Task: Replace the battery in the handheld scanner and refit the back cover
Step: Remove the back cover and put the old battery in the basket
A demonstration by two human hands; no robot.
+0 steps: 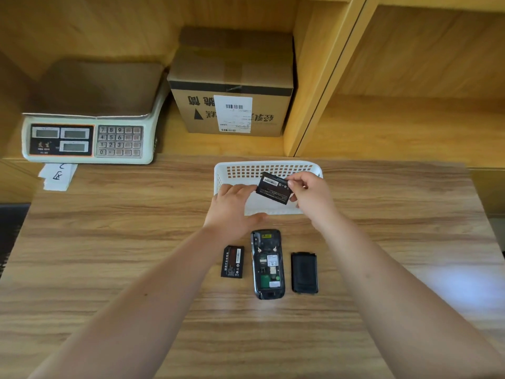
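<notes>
The handheld scanner lies face down on the wooden table, its battery bay uncovered and empty. A black battery rests just left of it. The black back cover lies to its right. My right hand pinches a second black battery by its right end, holding it tilted over the white basket. My left hand touches that battery's left edge with its fingertips while the thumb lies along the basket's near rim.
A digital weighing scale stands at the back left with paper slips in front of it. A cardboard box sits behind the basket inside the wooden shelving. A shelf upright rises to the box's right.
</notes>
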